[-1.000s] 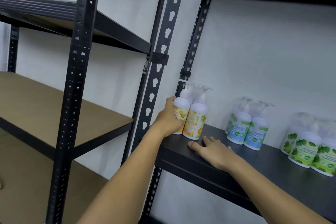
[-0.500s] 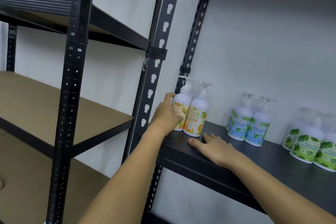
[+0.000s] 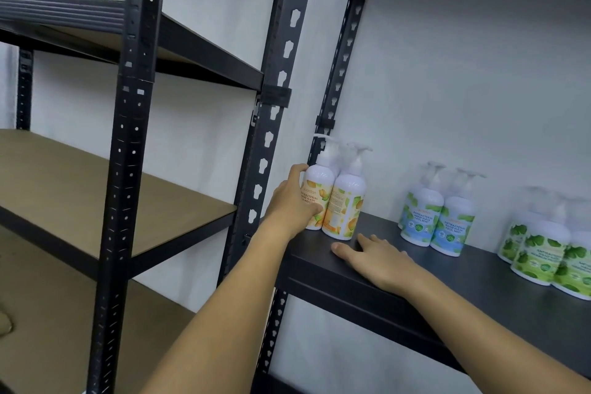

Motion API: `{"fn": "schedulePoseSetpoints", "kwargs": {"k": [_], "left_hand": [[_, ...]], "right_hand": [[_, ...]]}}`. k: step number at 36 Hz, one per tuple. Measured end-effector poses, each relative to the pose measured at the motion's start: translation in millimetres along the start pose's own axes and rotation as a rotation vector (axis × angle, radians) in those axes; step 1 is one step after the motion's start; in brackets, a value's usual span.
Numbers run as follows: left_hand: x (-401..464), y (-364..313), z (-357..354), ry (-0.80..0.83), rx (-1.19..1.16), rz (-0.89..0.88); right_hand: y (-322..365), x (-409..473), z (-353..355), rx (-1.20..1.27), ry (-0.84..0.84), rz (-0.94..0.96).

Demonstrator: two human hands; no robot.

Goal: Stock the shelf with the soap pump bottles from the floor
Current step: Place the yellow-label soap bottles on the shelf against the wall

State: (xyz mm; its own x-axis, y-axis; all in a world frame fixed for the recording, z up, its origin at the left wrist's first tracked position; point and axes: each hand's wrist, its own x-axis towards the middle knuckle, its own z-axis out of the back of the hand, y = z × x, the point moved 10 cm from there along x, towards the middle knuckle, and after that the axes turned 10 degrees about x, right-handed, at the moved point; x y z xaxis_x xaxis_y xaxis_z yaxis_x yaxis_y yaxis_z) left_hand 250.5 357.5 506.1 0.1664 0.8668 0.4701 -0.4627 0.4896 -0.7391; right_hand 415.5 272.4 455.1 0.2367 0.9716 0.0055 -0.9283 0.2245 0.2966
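2 white pump bottles with orange labels [image 3: 332, 201] stand on the black metal shelf [image 3: 447, 269]. The left hand [image 3: 292, 201] grasps the leftmost, likely squaring it up; the right hand [image 3: 380, 257] lies flat, fingers released, just right. Next: let go gently.

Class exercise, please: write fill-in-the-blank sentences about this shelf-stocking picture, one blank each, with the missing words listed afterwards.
1. The left hand grips a bottle with an ______ label.
2. The right hand rests flat on the black ______.
3. The blue-labelled bottles stand between the orange-labelled bottles and the ______-labelled ones.

Missing words: orange; shelf; green
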Motion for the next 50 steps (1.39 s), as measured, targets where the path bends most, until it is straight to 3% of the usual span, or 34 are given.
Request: {"fn": "schedulePoseSetpoints", "kwargs": {"k": [23, 40, 50], "left_hand": [[-9.3, -6.5, 3.3, 0.012, 0.075, 0.031], [-78.0, -2.3, -10.4, 0.162, 0.914, 0.080], [-101.7, -13.6, -5.7, 0.049, 0.946, -0.021]], "right_hand": [[1.8, 0.9, 5.8, 0.063, -0.056, 0.031], [16.0, -16.6, 69.2, 0.784, -0.440, 0.245], [27.9, 2.7, 69.7, 0.767, -0.543, 0.307]]}}
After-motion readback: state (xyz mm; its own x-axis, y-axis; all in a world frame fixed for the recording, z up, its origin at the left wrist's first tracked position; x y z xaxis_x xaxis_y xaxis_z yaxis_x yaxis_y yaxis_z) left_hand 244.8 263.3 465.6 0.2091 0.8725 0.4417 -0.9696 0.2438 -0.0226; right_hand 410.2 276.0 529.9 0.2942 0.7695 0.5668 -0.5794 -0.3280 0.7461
